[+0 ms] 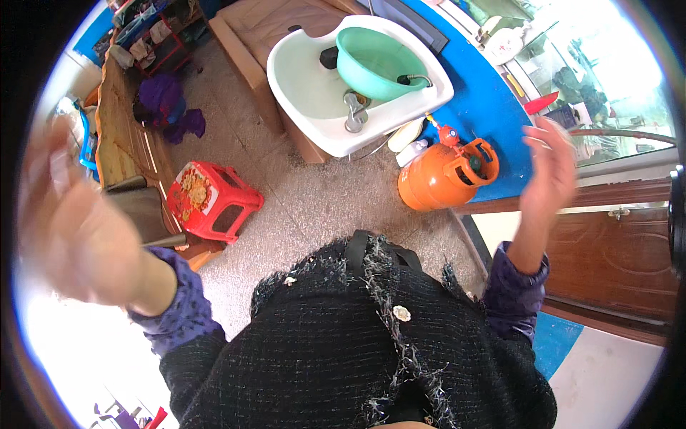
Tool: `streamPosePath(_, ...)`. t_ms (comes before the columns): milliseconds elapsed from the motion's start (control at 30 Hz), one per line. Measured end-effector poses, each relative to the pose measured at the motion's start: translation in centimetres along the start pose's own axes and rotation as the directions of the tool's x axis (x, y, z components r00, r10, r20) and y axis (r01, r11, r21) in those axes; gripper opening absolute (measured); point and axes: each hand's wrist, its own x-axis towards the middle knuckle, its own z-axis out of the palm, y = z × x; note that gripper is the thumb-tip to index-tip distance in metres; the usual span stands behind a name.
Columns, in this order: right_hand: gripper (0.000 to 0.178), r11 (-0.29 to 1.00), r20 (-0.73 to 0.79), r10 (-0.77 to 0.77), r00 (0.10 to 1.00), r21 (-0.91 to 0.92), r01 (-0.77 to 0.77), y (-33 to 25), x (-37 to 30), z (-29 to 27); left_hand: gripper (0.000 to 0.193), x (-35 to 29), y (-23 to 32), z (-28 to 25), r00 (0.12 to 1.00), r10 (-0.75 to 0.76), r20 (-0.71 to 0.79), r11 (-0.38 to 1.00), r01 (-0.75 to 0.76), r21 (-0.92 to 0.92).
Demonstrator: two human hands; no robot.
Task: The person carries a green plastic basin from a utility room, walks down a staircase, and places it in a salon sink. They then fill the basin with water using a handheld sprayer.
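Both of my hands are raised at the two sides of the view. My left hand (pixel 86 232) is smeared by motion at the far left, so its fingers do not show clearly; nothing can be made out in it. On the right, my right hand (pixel 552 171) is held up with its fingers stretched out and nothing seen in it. It appears beside the orange gas cylinder (pixel 429 182) and in front of the window sill. Ahead stands a white washbasin (pixel 307 89) with a grey tap (pixel 354 113). A green plastic basin (pixel 382 68) sits tilted in it.
A red plastic stool (pixel 232 196) with a patterned top stands on the speckled floor (pixel 300 193). Purple cloth (pixel 161 96) lies near the wooden bench at the left. White bottles (pixel 411 152) stand beside the cylinder. A brown cabinet door (pixel 614 264) is at the right.
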Motion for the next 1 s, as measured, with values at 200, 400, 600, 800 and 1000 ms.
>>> streamPosePath(200,0.020,0.912,0.272,0.391,0.879,0.015,-0.410,13.0,-4.7,2.1,0.021,-14.7,-3.4,7.3,0.563,-0.822,0.086,0.558,0.826,-0.075)
streamPosePath(400,0.012,0.938,0.450,0.347,0.823,-0.178,-0.298,27.1,0.8,11.7,0.027,-26.6,-14.1,18.0,0.446,-0.870,0.209,0.491,0.824,0.283)
streamPosePath(600,0.015,0.870,0.595,0.465,0.655,-0.444,-0.215,40.7,4.4,12.4,0.020,-32.4,-15.4,33.2,0.014,-0.935,0.355,0.320,0.468,0.824)
streamPosePath(800,0.025,0.962,0.656,0.206,0.726,-0.273,-0.026,52.9,6.2,12.4,0.012,-35.8,-9.8,41.1,0.346,-0.927,0.146,0.326,0.545,0.772)
streamPosePath(1000,0.028,0.922,0.731,0.081,0.678,-0.313,0.229,53.9,7.1,14.9,0.015,-34.1,-8.1,40.7,0.302,-0.942,0.149,0.314,0.631,0.709)
